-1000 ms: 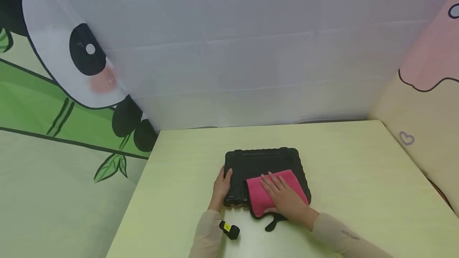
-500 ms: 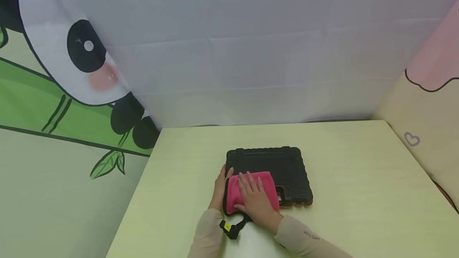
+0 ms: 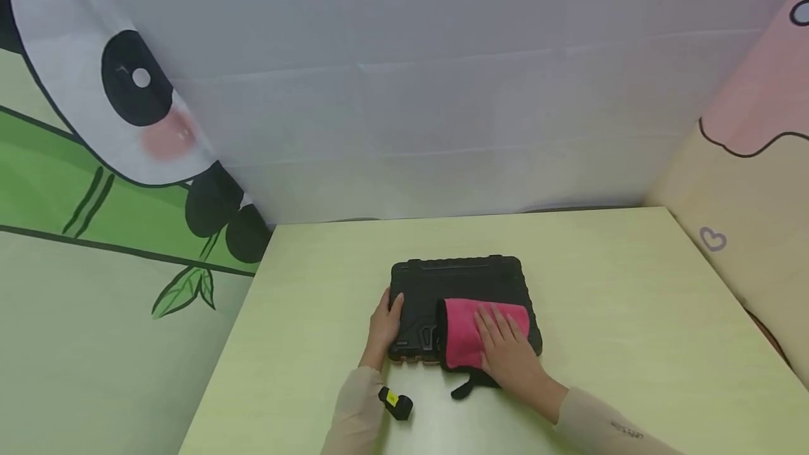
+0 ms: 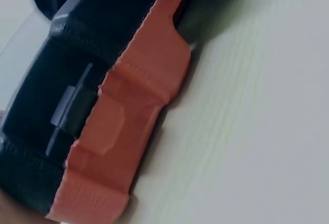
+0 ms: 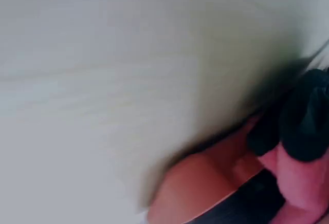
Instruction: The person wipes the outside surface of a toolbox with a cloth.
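A black hard plastic case [image 3: 417, 290] lies flat on the table; in the left wrist view its lower half [image 4: 110, 131] is orange. My left hand [image 3: 382, 325] grips the case's left edge, thumb on top. On the lid's near right part lies a folded pink cloth [image 3: 456, 335] with a black border. My right hand [image 3: 513, 364] presses flat on this cloth, fingers extended. The right wrist view is blurred, showing the cloth's bunched pink and black edge [image 5: 303, 178] hanging over the orange side [image 5: 198, 188].
A pale yellow table [image 3: 316, 279] surrounds the case. At the back stands a plain whitish fabric wall [image 3: 411, 111], with printed cartoon panels on both sides. A small black device with a yellow label [image 3: 396, 402] sits at my left wrist.
My right hand slid the cloth left across the lid, close to my left hand, and then back to the right. The left hand has kept its hold on the case.
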### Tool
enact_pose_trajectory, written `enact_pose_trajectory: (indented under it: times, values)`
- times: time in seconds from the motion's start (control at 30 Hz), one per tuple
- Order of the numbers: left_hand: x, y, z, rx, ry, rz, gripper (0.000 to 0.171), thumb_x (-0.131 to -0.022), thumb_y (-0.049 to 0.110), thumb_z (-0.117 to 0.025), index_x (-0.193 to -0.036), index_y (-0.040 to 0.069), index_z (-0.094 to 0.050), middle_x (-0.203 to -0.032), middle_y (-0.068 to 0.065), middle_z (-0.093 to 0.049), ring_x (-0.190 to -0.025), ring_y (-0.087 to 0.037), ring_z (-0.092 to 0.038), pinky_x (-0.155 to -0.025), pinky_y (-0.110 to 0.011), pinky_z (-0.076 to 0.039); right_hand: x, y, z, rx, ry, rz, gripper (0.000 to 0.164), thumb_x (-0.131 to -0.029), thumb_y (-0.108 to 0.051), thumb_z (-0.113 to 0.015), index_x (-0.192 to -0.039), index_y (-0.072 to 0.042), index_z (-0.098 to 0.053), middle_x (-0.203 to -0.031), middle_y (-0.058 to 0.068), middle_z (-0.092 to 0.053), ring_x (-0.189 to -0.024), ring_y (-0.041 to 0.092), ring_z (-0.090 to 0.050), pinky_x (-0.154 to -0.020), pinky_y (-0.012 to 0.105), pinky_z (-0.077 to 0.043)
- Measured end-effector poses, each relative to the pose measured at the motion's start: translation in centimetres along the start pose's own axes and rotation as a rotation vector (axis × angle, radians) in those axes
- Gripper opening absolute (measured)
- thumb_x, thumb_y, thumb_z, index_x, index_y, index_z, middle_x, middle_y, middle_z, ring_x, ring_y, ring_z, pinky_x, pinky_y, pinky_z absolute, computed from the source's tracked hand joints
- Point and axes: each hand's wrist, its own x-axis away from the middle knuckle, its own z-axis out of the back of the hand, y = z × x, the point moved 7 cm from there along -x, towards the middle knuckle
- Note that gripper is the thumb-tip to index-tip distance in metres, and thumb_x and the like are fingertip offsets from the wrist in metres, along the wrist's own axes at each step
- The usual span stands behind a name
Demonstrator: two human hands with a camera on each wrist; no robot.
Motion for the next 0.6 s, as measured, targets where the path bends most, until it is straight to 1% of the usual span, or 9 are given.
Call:
enact_pose_trajectory:
  times: [0.13, 0.27, 0.3, 0.37, 0.43, 0.5, 0.53, 0.57, 0.6]
  values:
    - [0.3, -0.1, 0.7, 0.008, -0.015, 0.007, 0.060, -0.097, 0.041, -0.038, -0.142, 0.002, -0.030, -0.142, -0.023, -0.037, -0.131, -0.040, -0.035, -0.105, -0.053, -0.030, 1.4, 0.5, 0.4, -0.014, 0.023, 0.018, 0.062, -0.080, -0.031, -0.057, -0.132, 0.000, -0.045, -0.140, 0.015, -0.043, -0.131, 0.032, -0.037, -0.106, 0.044, -0.034]
    - [0.5, -0.3, 1.2, 0.002, -0.026, -0.005, 0.060, -0.097, 0.041, -0.038, -0.142, 0.002, -0.031, -0.141, -0.023, -0.038, -0.130, -0.040, -0.036, -0.104, -0.053, -0.031, 3.2, 1.3, 0.6, -0.047, 0.035, 0.019, 0.068, -0.076, -0.026, -0.060, -0.134, 0.001, -0.039, -0.141, 0.016, -0.040, -0.131, 0.033, -0.035, -0.117, 0.036, -0.005]
    - [0.5, -0.3, 1.3, 0.003, -0.026, -0.005, 0.059, -0.098, 0.040, -0.038, -0.142, 0.001, -0.031, -0.141, -0.023, -0.038, -0.130, -0.041, -0.036, -0.104, -0.053, -0.031, 3.7, 1.6, 0.6, -0.047, 0.041, 0.027, 0.062, -0.082, -0.026, -0.054, -0.135, 0.002, -0.037, -0.142, 0.017, -0.039, -0.132, 0.034, -0.034, -0.117, 0.033, 0.002]
    - [0.6, -0.5, 1.7, 0.003, -0.026, -0.009, 0.060, -0.097, 0.041, -0.038, -0.142, 0.001, -0.031, -0.141, -0.024, -0.038, -0.130, -0.041, -0.036, -0.104, -0.053, -0.031, 4.4, 2.2, 0.8, -0.061, 0.056, 0.036, 0.059, -0.087, -0.026, -0.050, -0.136, 0.003, -0.034, -0.142, 0.019, -0.039, -0.132, 0.034, -0.031, -0.114, 0.028, 0.012]
    - [0.6, -0.7, 2.1, 0.003, -0.030, -0.012, 0.060, -0.097, 0.041, -0.038, -0.142, 0.001, -0.031, -0.142, -0.024, -0.038, -0.130, -0.041, -0.036, -0.104, -0.053, -0.031, 4.8, 2.4, 1.1, -0.064, 0.098, 0.064, 0.053, -0.095, -0.033, -0.036, -0.135, 0.003, -0.035, -0.140, 0.020, -0.040, -0.131, 0.034, -0.032, -0.114, 0.027, 0.010]
    - [1.0, -1.1, 2.6, 0.003, -0.046, -0.021, 0.060, -0.098, 0.041, -0.038, -0.142, 0.001, -0.030, -0.142, -0.024, -0.037, -0.130, -0.041, -0.036, -0.104, -0.054, -0.031, 5.3, 1.8, 1.4, -0.075, 0.116, 0.078, 0.061, -0.097, -0.044, -0.019, -0.136, 0.001, -0.035, -0.140, 0.019, -0.040, -0.131, 0.034, -0.032, -0.114, 0.026, 0.009]
    - [1.2, -1.3, 2.8, 0.000, -0.051, -0.027, 0.060, -0.098, 0.041, -0.037, -0.142, 0.002, -0.030, -0.142, -0.024, -0.037, -0.130, -0.041, -0.035, -0.104, -0.054, -0.031, 5.2, 1.4, 1.5, -0.096, 0.114, 0.072, 0.063, -0.096, -0.048, -0.028, -0.137, -0.001, -0.035, -0.141, 0.019, -0.040, -0.131, 0.035, -0.032, -0.115, 0.026, 0.008]
    - [1.5, -1.5, 3.0, 0.001, -0.056, -0.033, 0.060, -0.098, 0.041, -0.037, -0.142, 0.002, -0.030, -0.142, -0.024, -0.037, -0.130, -0.041, -0.035, -0.104, -0.054, -0.031, 5.0, 0.8, 1.6, -0.108, 0.105, 0.068, 0.069, -0.094, -0.054, -0.026, -0.138, -0.003, -0.035, -0.142, 0.018, -0.038, -0.131, 0.035, -0.031, -0.115, 0.027, 0.007]
    - [1.7, -1.6, 3.2, 0.003, -0.063, -0.033, 0.060, -0.097, 0.041, -0.037, -0.143, 0.002, -0.030, -0.143, -0.023, -0.037, -0.130, -0.041, -0.035, -0.104, -0.054, -0.031, 4.7, 0.2, 1.5, -0.120, 0.081, 0.061, 0.074, -0.090, -0.059, -0.035, -0.139, -0.004, -0.033, -0.143, 0.018, -0.037, -0.132, 0.036, -0.030, -0.117, 0.031, 0.003]
